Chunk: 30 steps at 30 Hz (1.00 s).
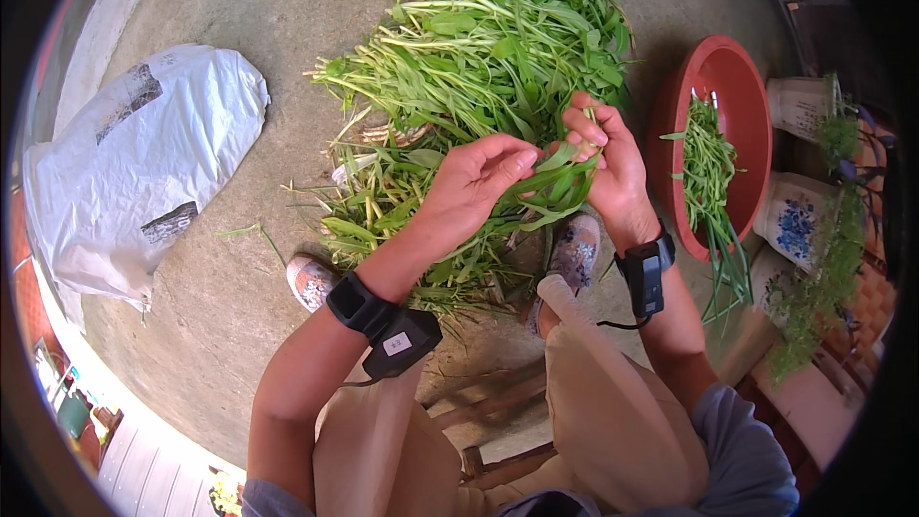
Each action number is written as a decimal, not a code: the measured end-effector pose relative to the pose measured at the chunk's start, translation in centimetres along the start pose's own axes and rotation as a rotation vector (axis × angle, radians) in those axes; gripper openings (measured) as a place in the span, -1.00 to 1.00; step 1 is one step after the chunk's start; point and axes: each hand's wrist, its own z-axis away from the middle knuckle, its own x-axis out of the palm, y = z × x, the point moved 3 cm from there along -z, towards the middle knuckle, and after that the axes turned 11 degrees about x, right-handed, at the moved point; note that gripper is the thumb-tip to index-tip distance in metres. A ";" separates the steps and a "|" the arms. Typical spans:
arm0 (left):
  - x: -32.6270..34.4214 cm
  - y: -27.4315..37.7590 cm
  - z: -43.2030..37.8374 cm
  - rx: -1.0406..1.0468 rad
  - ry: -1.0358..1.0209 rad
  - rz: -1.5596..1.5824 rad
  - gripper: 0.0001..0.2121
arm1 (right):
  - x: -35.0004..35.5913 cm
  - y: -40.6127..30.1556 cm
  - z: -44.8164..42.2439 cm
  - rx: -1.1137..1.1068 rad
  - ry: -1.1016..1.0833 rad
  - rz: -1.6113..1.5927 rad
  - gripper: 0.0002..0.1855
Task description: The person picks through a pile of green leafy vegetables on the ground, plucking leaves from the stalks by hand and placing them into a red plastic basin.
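Note:
My left hand [484, 176] is curled with thumb and fingertips together at the leafy greens, just left of my right hand. Whether a stem is pinched in it is hard to see. My right hand [603, 151] is closed around a few leafy green stems [556, 190], whose long leaves hang down between the hands. Beyond them lies a big heap of leafy green stems [488, 43] on the concrete floor. Below my hands, a looser pile of leaves and stem pieces [373, 212] spreads between my feet. Both wrists carry black strapped devices.
A red plastic basin [754, 122] at the right holds picked greens [703, 165] and long thin green leaves hanging over its rim. Potted plants in white pots [797, 219] stand beyond it. At the left lies a whitish plastic sack [165, 158]. Wooden slats show under my legs.

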 end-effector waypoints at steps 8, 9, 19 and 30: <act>0.2 -0.5 -0.2 -0.010 -0.009 -0.092 -0.79 | -0.3 0.4 -0.2 0.007 0.059 0.025 -0.87; 0.2 -0.6 -0.2 -0.019 -0.011 -0.087 -0.80 | -0.5 0.3 -0.2 0.010 0.060 0.033 -0.87; -0.5 -1.0 0.3 -0.084 0.014 0.039 -0.85 | -0.6 -0.3 -0.3 -0.006 0.096 0.107 -0.87; -2.2 -1.6 2.2 -0.249 0.055 0.051 -0.86 | 2.4 -6.7 5.2 -0.314 0.143 0.284 -0.87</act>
